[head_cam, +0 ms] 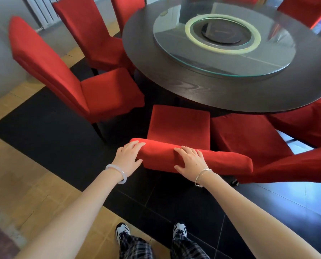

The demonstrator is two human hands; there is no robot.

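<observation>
My left hand and right hand grip the top of the red chair, fingers curled over its back. Its seat front stands at the rim of the round bench. I judge an even, two-handed push keeps it straight, clear of the neighbouring chair.

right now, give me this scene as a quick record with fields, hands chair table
left hand: grips the left end of the chair back, thumb on the near side
right hand: holds the chair back near its middle
table: round, dark wood, glass turntable on top
chair seat: red, close to the table edge
neighbours: red chairs on both sides
</observation>
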